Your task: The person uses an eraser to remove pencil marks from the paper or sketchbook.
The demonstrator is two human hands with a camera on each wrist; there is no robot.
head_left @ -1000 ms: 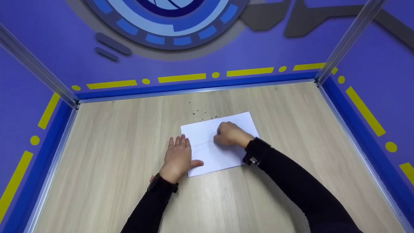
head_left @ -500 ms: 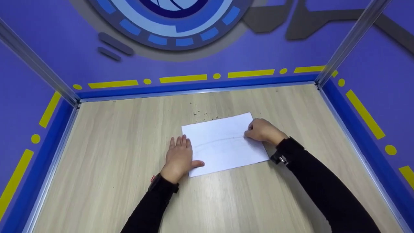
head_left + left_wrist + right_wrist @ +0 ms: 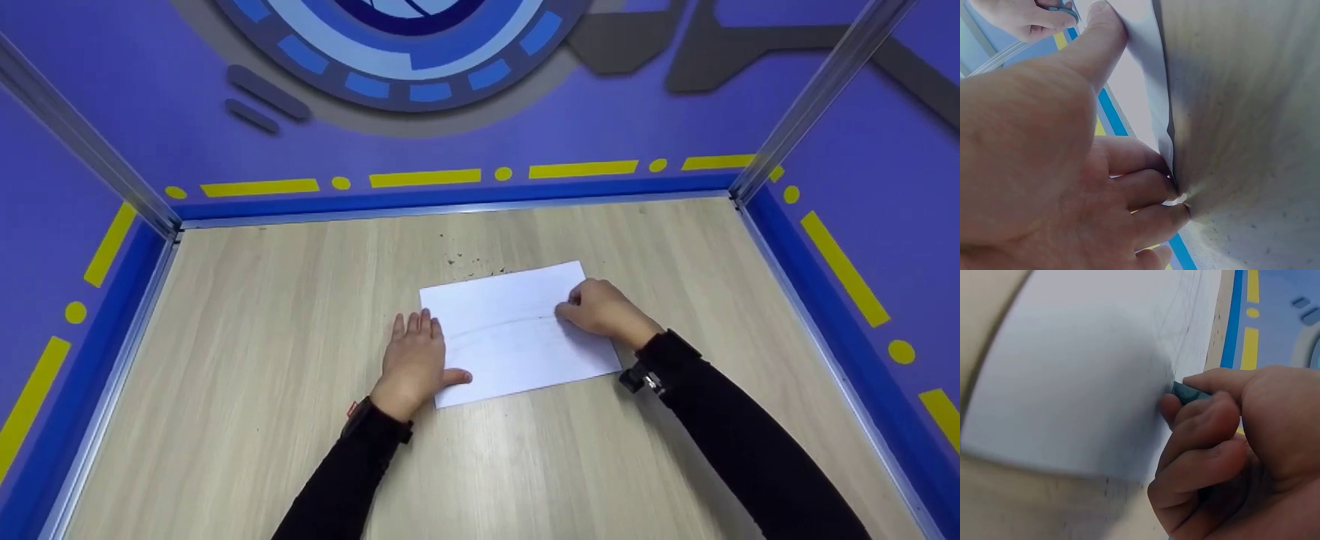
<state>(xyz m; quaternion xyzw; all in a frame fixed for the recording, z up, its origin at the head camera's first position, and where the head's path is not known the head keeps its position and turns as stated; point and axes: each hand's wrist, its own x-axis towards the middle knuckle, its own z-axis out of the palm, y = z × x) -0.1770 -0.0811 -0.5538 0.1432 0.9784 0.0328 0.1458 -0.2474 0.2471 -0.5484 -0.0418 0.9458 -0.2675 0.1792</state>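
Note:
A white sheet of paper (image 3: 517, 352) lies slightly turned on the table, with a faint grey line running across its middle. My left hand (image 3: 415, 364) rests flat over its left edge, fingers straight and thumb spread onto the sheet. Near the right edge, my right hand (image 3: 600, 307) pinches a small teal eraser (image 3: 1188, 392) between thumb and fingers, its end against the paper. The head view hides the eraser behind the fingers. More thin grey strokes show on the sheet in the right wrist view.
Dark crumbs (image 3: 452, 262) are scattered on the wooden table (image 3: 300, 300) just beyond the paper's far edge. Blue panels with yellow marks (image 3: 425, 178) and metal framing enclose the table at the back and both sides.
My right hand has swept rightward over the paper, uncovering the grey line, then shifted slightly back left. The left hand has stayed in place on the left edge.

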